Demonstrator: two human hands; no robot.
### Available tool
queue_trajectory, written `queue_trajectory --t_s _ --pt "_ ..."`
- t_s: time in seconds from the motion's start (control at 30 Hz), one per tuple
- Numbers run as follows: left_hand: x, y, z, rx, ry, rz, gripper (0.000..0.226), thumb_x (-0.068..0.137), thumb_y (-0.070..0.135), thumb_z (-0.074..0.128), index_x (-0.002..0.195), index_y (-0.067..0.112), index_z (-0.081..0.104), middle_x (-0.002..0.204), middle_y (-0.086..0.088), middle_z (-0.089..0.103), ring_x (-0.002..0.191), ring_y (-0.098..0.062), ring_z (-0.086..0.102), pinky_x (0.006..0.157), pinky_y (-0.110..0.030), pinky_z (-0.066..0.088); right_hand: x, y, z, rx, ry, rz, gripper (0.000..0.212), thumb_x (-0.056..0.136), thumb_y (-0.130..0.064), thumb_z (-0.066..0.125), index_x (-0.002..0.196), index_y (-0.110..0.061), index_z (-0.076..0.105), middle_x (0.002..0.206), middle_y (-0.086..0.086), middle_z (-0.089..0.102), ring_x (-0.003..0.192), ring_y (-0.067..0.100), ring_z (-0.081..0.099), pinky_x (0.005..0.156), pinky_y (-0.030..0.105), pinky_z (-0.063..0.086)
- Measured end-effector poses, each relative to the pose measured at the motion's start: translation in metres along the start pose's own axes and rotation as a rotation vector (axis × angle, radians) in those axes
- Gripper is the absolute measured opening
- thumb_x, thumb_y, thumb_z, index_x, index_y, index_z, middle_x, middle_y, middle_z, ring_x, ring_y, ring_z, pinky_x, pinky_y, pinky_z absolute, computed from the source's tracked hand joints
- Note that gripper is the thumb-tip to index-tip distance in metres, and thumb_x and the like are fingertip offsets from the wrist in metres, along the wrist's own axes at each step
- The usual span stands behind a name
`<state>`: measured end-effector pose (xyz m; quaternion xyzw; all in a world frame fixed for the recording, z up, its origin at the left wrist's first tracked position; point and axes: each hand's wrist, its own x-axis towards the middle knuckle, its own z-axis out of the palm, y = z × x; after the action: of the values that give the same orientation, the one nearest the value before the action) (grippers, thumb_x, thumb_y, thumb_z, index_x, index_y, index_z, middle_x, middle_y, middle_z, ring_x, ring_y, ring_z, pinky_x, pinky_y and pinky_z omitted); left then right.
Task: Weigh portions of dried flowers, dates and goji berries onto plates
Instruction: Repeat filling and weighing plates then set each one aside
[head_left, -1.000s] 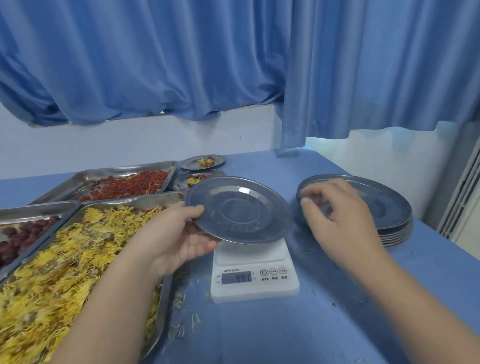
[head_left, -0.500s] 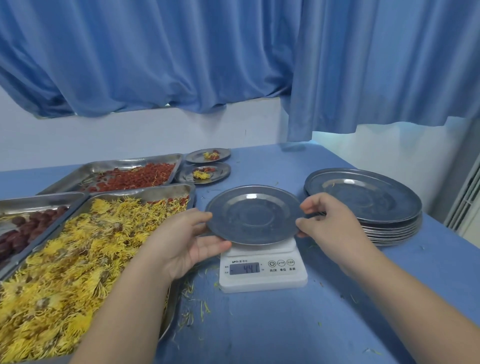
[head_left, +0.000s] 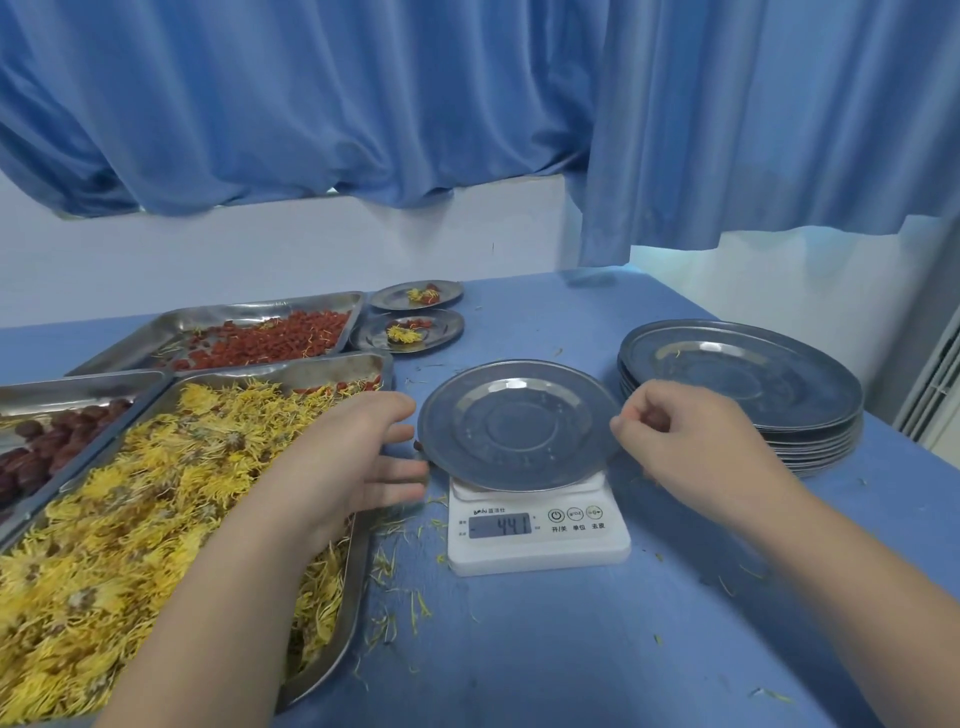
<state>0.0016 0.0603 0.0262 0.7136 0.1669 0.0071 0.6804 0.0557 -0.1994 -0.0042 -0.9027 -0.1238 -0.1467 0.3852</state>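
An empty steel plate (head_left: 514, 423) lies on the white digital scale (head_left: 537, 540), whose display reads 44.1. My left hand (head_left: 343, 457) hovers at the plate's left rim with fingers spread and relaxed, holding nothing. My right hand (head_left: 680, 441) is at the right rim with its fingers curled in and its thumb tip by the edge; nothing shows in its grip. To the left are trays of yellow dried flowers (head_left: 130, 519), dark dates (head_left: 36, 452) and red goji berries (head_left: 265, 340).
A stack of several empty plates (head_left: 743, 384) stands right of the scale. Two filled plates (head_left: 410, 332) (head_left: 418, 295) sit behind the scale by the goji tray. Loose petals litter the blue table (head_left: 571, 649). The table's right edge is close to the stack.
Both hands carried the plate down onto the scale. The left hand has let go and opened; the right hand's pinch on the rim has loosened into curled fingers.
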Motion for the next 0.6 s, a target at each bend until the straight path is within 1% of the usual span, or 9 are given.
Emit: queue_trajectory --t_s 0.03,0.1,0.17,0.23,0.3,0.37,0.47,0.6 --pt "0.002 0.0 -0.003 0.05 0.019 0.027 0.016 0.096 0.03 0.056 0.112 0.025 0.058 0.119 -0.006 0.06 0.089 -0.032 0.072 0.069 -0.041 0.061 -0.001 -0.001 -0.004 -0.025 -0.017 -0.031 0.024 0.084 -0.033 0.062 0.062 -0.024 0.057 0.057 -0.014 0.059 0.053 0.003 0.052 0.048 0.013 0.035" --pt "0.005 -0.001 -0.011 0.129 0.095 0.119 0.012 0.097 0.028 0.055 0.107 0.026 0.063 0.113 -0.004 0.064 0.084 -0.028 0.073 0.061 -0.035 0.059 -0.004 -0.002 -0.01 -0.081 -0.159 -0.115 0.029 0.083 -0.038 0.061 0.06 -0.022 0.055 0.054 -0.015 0.055 0.049 0.004 0.046 0.046 0.015 0.033" --pt "0.005 -0.005 -0.022 0.158 0.173 0.219 0.015 0.097 0.025 0.055 0.104 0.026 0.067 0.1 -0.003 0.071 0.068 -0.019 0.07 0.054 -0.031 0.053 -0.008 -0.003 -0.014 -0.165 -0.354 -0.206 0.029 0.081 -0.044 0.061 0.064 -0.022 0.056 0.054 -0.014 0.052 0.048 0.005 0.041 0.048 0.018 0.033" --pt "0.0 -0.01 -0.031 0.129 0.224 0.266 0.018 0.095 0.021 0.054 0.097 0.026 0.072 0.086 -0.001 0.073 0.055 -0.013 0.061 0.051 -0.029 0.045 -0.009 -0.003 -0.016 -0.222 -0.458 -0.242 0.026 0.078 -0.049 0.064 0.069 -0.025 0.061 0.055 -0.014 0.054 0.049 0.005 0.042 0.048 0.017 0.035" --pt "-0.004 -0.015 -0.036 0.109 0.251 0.287 0.021 0.093 0.02 0.054 0.09 0.027 0.074 0.076 0.002 0.071 0.049 -0.009 0.054 0.047 -0.026 0.042 -0.007 -0.003 -0.018 -0.262 -0.475 -0.24 0.018 0.075 -0.052 0.067 0.075 -0.033 0.065 0.059 -0.016 0.057 0.051 0.004 0.047 0.049 0.016 0.037" --pt "-0.007 -0.018 -0.037 0.124 0.255 0.306 0.024 0.093 0.022 0.053 0.085 0.029 0.074 0.07 0.005 0.068 0.047 -0.008 0.051 0.041 -0.021 0.04 -0.007 -0.002 -0.019 -0.3 -0.499 -0.229 0.014 0.073 -0.053 0.068 0.081 -0.042 0.065 0.065 -0.022 0.059 0.054 0.003 0.051 0.05 0.016 0.039" --pt "-0.006 -0.021 -0.035 0.2 0.253 0.327 0.028 0.092 0.022 0.051 0.08 0.037 0.072 0.067 0.007 0.066 0.046 -0.008 0.049 0.043 -0.024 0.04 -0.007 -0.001 -0.018 -0.334 -0.563 -0.21 0.02 0.072 -0.056 0.069 0.089 -0.05 0.063 0.073 -0.029 0.058 0.058 0.0 0.053 0.052 0.016 0.04" --pt "-0.001 -0.026 -0.036 0.246 0.258 0.326 0.03 0.092 0.022 0.051 0.079 0.038 0.072 0.065 0.006 0.065 0.045 -0.008 0.047 0.041 -0.022 0.036 -0.008 -0.001 -0.016 -0.329 -0.592 -0.193 0.022 0.073 -0.056 0.07 0.094 -0.052 0.063 0.074 -0.03 0.058 0.057 -0.001 0.053 0.052 0.016 0.04"
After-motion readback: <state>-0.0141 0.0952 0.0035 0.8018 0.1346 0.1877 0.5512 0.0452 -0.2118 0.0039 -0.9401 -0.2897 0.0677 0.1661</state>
